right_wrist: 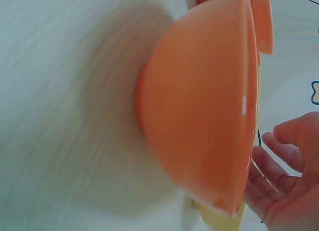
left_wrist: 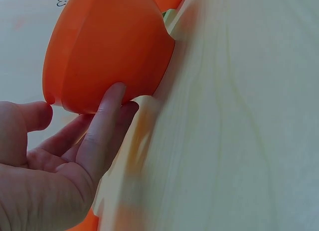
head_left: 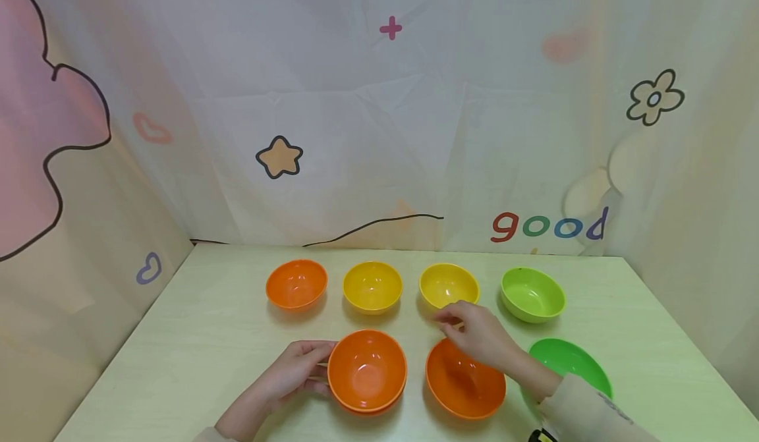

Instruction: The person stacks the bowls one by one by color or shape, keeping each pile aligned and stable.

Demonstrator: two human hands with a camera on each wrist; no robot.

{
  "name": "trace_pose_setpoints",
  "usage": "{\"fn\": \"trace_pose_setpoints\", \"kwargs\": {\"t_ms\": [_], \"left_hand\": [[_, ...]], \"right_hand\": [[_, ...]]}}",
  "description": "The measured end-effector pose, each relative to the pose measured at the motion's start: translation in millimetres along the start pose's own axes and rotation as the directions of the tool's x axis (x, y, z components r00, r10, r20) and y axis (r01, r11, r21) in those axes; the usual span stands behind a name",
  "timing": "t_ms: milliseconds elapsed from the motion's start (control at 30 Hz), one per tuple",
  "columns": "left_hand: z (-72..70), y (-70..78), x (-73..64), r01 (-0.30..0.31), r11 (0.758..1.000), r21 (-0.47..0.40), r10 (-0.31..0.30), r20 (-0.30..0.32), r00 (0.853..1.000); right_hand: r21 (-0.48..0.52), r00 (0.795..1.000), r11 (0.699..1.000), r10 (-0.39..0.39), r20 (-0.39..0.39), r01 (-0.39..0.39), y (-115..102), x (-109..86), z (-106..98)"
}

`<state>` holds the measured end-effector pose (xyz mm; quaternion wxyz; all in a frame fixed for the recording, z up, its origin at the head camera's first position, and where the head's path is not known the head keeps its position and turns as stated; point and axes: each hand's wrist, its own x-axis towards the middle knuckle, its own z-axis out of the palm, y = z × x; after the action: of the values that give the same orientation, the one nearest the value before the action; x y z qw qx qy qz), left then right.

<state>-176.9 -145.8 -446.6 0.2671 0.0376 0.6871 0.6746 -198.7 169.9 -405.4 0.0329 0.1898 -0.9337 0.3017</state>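
Note:
In the head view, an orange bowl (head_left: 367,369) at the front middle shows a second orange rim just beneath its own. My left hand (head_left: 299,369) is at the left side of these nested bowls. The left wrist view shows its extended fingers (left_wrist: 102,126) touching the bowl's outer wall (left_wrist: 109,47), with the thumb by the rim. My right hand (head_left: 477,333) hovers over the far edge of a wider, darker orange bowl (head_left: 465,389), its fingers loosely bent and holding nothing. In the right wrist view those fingers (right_wrist: 266,176) are beside an orange bowl's rim (right_wrist: 244,111).
Along the back stand an orange bowl (head_left: 296,285), a yellow bowl (head_left: 372,288), another yellow bowl (head_left: 449,285) and a light green bowl (head_left: 532,295). A green bowl (head_left: 572,363) is partly hidden beneath the right forearm. A printed curtain (head_left: 356,99) hangs behind the table (head_left: 196,336).

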Motion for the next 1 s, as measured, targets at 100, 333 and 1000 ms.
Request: {"fn": "trace_pose_setpoints", "kwargs": {"t_ms": [100,333,1000], "left_hand": [[-0.3,-0.2,0.6,0.0,1.0,0.002,0.0,0.0,1.0],[0.1,-0.3,0.6,0.001,1.0,0.004,-0.001,0.001,1.0],[-1.0,-2.3,1.3,0.005,1.0,-0.009,-0.005,0.003,1.0]], "right_hand": [[-0.032,1.0,0.999,0.011,-0.011,-0.012,3,-3.9,-2],[-0.078,0.998,0.995,0.064,-0.015,-0.065,7,-12.1,-7],[-0.129,0.987,0.98,0.157,0.019,-0.153,11,-28.6,-17]]}}
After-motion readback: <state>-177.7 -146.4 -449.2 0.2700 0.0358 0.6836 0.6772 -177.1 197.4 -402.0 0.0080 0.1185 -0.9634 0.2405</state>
